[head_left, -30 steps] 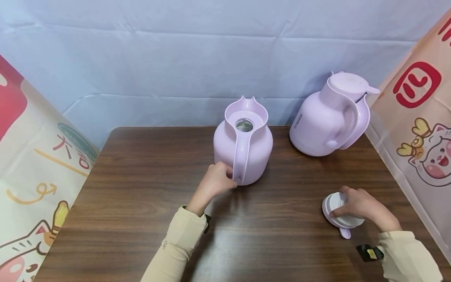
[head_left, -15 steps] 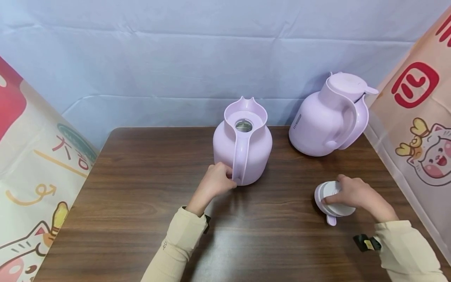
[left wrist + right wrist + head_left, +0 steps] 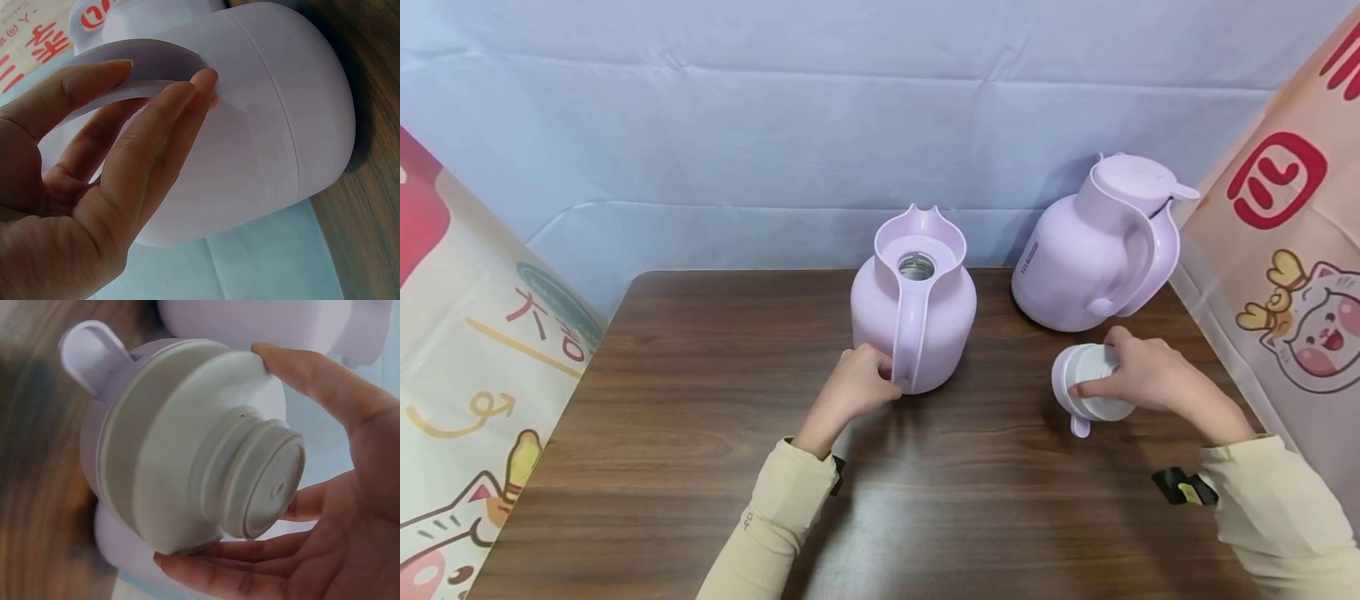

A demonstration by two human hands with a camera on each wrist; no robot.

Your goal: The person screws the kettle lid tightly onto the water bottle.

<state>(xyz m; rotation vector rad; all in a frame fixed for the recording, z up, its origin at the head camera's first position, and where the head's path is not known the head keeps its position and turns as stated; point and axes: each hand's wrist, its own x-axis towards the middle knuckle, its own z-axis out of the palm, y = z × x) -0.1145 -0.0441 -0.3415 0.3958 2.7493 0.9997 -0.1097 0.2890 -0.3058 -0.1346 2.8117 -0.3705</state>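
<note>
A lilac thermos jug (image 3: 951, 325) stands without its lid at the middle of the table, its round mouth showing. My left hand (image 3: 857, 385) grips the lower part of that jug's handle (image 3: 912, 329); in the left wrist view, thumb and fingers (image 3: 150, 137) curl about the handle. My right hand (image 3: 1157, 385) holds the jug's lid (image 3: 1093, 382) above the table, to the right of the jug. In the right wrist view the lid shows its white underside with a threaded stopper (image 3: 262, 481), a lilac tab (image 3: 94, 356) sticking out, and thumb and fingers clasping its edge.
A second lilac thermos jug (image 3: 1067, 262), its lid on, stands at the back right of the brown wooden table (image 3: 700, 400). A pale blue cloth (image 3: 775, 133) hangs behind, and printed cartoon sheets (image 3: 1300, 333) border both sides.
My right hand has lifted the lid off the table and carried it left and toward the back, tilting it. The left hand stays on the jug's handle.
</note>
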